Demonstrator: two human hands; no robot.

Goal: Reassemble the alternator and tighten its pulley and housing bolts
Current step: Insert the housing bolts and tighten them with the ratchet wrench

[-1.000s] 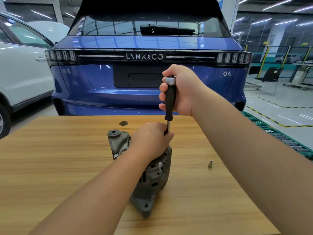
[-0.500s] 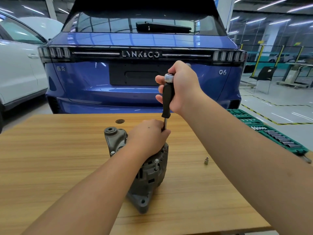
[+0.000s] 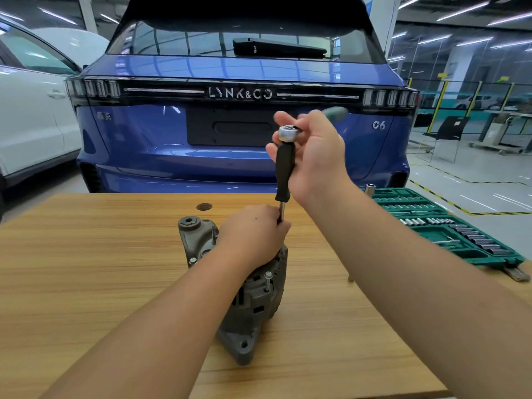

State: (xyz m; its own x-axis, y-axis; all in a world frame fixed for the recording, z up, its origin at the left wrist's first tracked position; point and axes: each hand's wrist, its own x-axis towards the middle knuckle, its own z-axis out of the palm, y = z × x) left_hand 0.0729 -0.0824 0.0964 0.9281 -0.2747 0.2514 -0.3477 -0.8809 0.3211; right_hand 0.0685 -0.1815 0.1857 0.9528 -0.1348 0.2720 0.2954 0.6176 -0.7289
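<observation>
A grey alternator (image 3: 253, 306) stands on the wooden table (image 3: 86, 283). My left hand (image 3: 253, 234) rests on top of it, fingers curled round the steel shaft of a driver. The driver's black handle (image 3: 285, 171) stands upright above, with a silver cap on top. My right hand (image 3: 313, 156) holds the handle loosely, fingers partly spread around the upper part. A housing bolt (image 3: 268, 279) sticks up from the alternator's near side; another bolt head (image 3: 193, 260) shows on the left. The driver's tip is hidden under my left hand.
A green socket set case (image 3: 449, 228) lies open at the table's right edge. A small round hole (image 3: 204, 207) marks the table behind the alternator. A blue car (image 3: 230, 133) stands just beyond the table, a white car (image 3: 31, 110) at the left.
My right hand has loosened its full grip on the driver handle and its fingers have spread. The view has shifted left, showing more of the socket case.
</observation>
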